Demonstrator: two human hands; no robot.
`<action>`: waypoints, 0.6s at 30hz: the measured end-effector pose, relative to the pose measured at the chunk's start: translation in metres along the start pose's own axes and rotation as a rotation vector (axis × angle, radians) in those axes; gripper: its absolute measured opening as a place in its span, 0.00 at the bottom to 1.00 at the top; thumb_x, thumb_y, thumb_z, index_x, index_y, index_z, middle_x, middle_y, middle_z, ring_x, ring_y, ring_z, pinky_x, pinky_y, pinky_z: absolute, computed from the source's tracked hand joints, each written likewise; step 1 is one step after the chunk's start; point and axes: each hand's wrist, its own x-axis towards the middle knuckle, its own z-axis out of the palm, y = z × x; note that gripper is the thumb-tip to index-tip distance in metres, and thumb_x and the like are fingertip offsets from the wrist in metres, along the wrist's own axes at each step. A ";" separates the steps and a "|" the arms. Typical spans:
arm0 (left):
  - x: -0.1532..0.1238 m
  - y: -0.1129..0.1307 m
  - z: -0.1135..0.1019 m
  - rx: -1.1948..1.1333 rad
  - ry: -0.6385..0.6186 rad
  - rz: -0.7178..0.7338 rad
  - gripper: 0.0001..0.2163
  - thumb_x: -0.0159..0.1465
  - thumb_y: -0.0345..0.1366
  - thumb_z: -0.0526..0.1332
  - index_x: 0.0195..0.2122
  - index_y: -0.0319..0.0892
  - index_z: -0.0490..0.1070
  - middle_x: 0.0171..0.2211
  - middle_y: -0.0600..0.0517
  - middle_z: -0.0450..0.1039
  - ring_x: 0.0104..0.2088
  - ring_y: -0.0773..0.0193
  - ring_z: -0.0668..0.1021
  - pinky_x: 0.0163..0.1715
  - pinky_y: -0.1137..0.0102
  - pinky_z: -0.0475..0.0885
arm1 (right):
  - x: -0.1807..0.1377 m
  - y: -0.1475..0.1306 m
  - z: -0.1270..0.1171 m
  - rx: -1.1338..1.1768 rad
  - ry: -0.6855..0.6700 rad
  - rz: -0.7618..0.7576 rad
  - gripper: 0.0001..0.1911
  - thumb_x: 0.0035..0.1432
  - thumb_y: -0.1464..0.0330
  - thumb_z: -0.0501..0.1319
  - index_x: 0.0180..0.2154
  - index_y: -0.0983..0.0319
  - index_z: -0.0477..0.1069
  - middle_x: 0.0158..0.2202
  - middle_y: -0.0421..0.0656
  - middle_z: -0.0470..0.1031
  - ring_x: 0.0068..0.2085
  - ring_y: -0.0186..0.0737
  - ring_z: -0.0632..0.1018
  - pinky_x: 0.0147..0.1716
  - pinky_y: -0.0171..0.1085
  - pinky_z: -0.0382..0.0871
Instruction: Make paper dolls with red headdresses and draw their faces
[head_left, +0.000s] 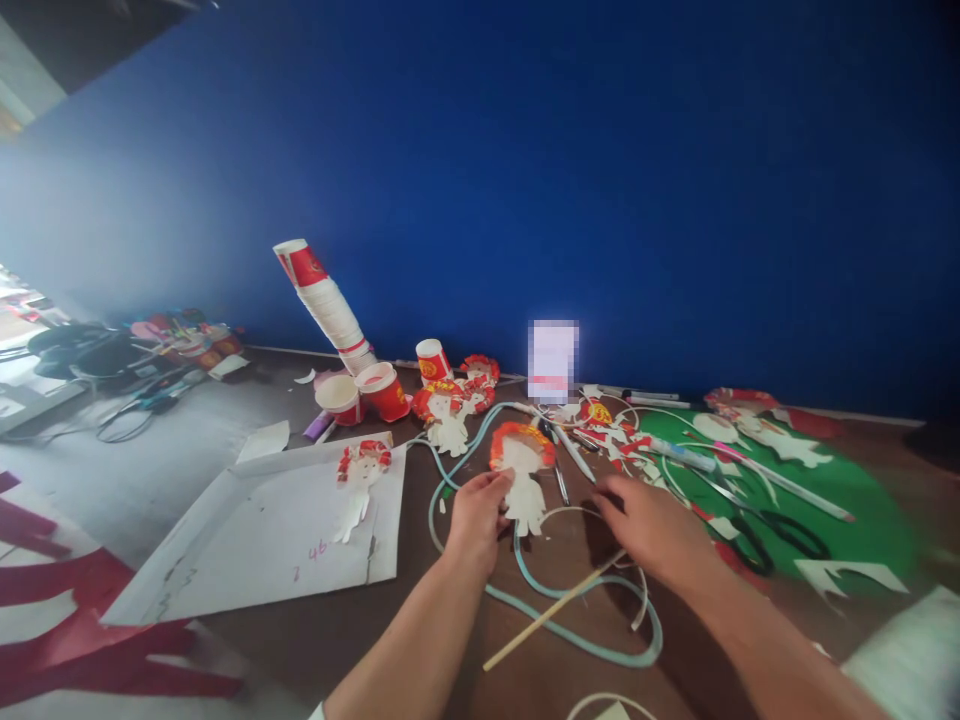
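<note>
My left hand [480, 515] pinches a paper doll cutout [525, 500] by its side. The doll has a white body and a frilly red-and-orange paper rim round its head. On the right, my right hand [637, 515] has its fingers bent and drawn together at the near end of a white pen [574, 456]; their tips are partly hidden. Between and below the hands lie a thin wooden stick [551, 615] and a loop of light-blue cord [600, 655] on the brown table. A similar doll [360, 485] rests on a white box lid [262, 540] at left.
Red-and-white paper cups [339, 398] stand behind the lid, with a tall leaning cup stack [330, 310] against the blue wall [600, 180]. More dolls [448, 425] lie near the cups. Black-handled scissors [795, 535], paper scraps and markers cover a green round mat [862, 510] at right.
</note>
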 end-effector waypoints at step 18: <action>-0.012 -0.013 0.022 0.463 -0.095 0.036 0.07 0.55 0.36 0.64 0.25 0.37 0.72 0.14 0.57 0.63 0.14 0.74 0.62 0.15 0.77 0.53 | 0.019 0.021 -0.009 0.201 0.194 0.189 0.18 0.52 0.61 0.57 0.43 0.60 0.72 0.36 0.46 0.80 0.38 0.46 0.80 0.38 0.40 0.68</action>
